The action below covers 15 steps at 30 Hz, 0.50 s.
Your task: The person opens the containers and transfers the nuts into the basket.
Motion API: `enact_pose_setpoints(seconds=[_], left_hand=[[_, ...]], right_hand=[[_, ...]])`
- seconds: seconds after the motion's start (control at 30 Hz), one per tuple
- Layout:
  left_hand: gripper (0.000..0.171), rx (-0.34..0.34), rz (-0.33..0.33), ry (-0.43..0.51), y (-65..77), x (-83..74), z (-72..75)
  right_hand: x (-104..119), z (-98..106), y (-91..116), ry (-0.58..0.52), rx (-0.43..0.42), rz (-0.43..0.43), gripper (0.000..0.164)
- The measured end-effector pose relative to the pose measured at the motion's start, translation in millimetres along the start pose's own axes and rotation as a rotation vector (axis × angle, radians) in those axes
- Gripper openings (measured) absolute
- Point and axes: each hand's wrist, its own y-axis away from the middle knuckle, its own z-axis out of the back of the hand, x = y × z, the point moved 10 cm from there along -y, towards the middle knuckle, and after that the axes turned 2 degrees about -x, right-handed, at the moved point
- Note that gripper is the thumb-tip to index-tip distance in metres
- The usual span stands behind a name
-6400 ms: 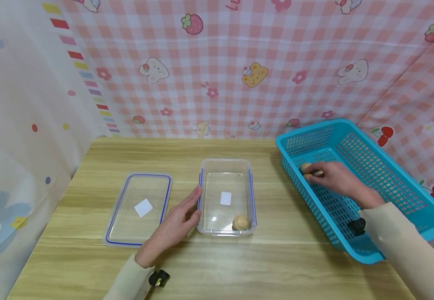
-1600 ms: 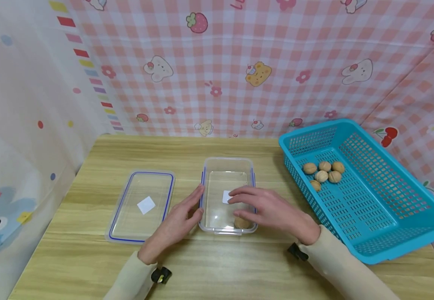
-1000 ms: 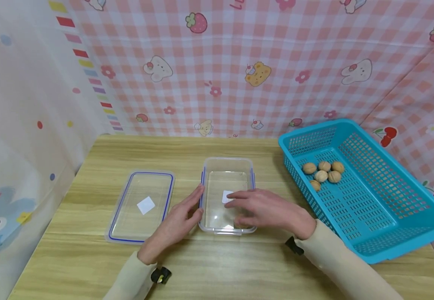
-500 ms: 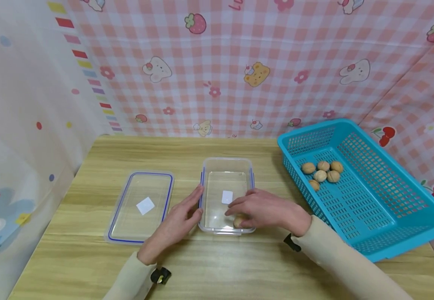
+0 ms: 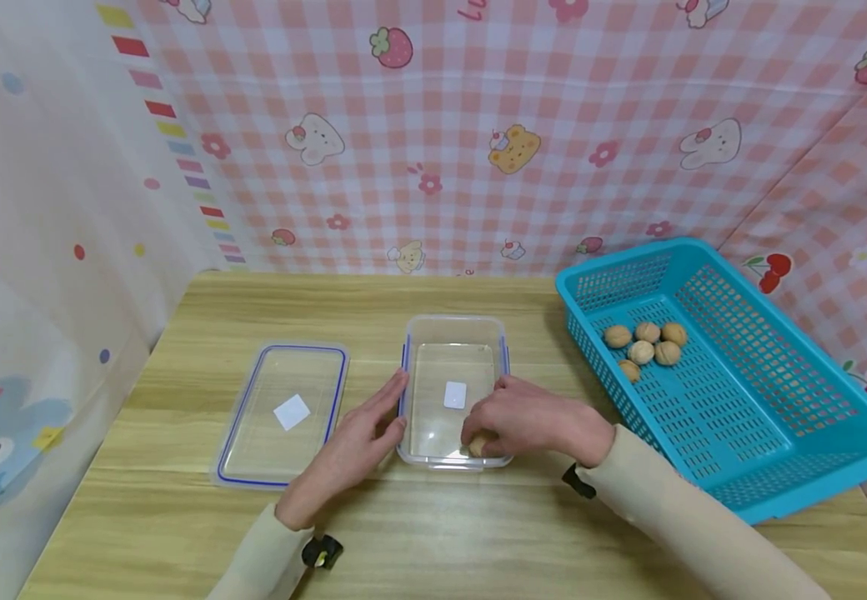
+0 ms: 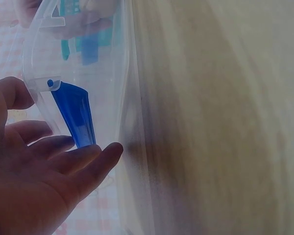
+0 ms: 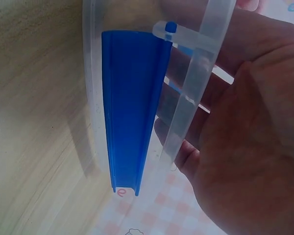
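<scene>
A clear plastic food container (image 5: pixel 433 364) with blue side latches stands lidless on the table. My right hand (image 5: pixel 527 421) reaches over its right wall into the near right corner. Its fingers and thumb are curled round a walnut (image 5: pixel 478 445) there, partly hidden under the hand. In the right wrist view the palm (image 7: pixel 250 127) is outside the rim, the fingers behind the wall and the hanging blue latch (image 7: pixel 130 98). My left hand (image 5: pixel 354 442) lies along the container's left wall, fingers extended; in the left wrist view the fingertips lie beside another blue latch (image 6: pixel 77 112).
The clear lid (image 5: pixel 276 454) with a blue seal lies flat left of the container. A turquoise basket (image 5: pixel 749 417) with several walnuts (image 5: pixel 642 352) stands at the right. A white label (image 5: pixel 455 395) shows at the container's bottom. Patterned cloth (image 5: pixel 418 117) hangs behind the table.
My right hand came from the basket to the container; over the last second its spread fingers curled in round the walnut in the corner. The left hand has stayed at the container's wall.
</scene>
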Motion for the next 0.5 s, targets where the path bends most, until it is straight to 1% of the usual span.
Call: enact_pose_setpoints(seconds=[0.1, 0.2, 0.33, 0.5], left_hand=[[0.062, -0.001, 0.002, -0.001, 0.3, 0.0, 0.0], [0.062, 0.000, 0.004, 0.000, 0.5, 0.2, -0.1], [0.062, 0.005, 0.004, 0.001, 0.6, 0.7, -0.4], [0.062, 0.007, 0.003, 0.003, 0.8, 1.0, -0.2]], right_hand=[[0, 0, 0, -0.012, 0.007, 0.001, 0.017], [2, 2, 1, -0.020, -0.003, 0.014, 0.020], [6, 8, 4, -0.033, -0.048, 0.056, 0.022], [11, 16, 9, -0.085, -0.107, 0.083, 0.023]])
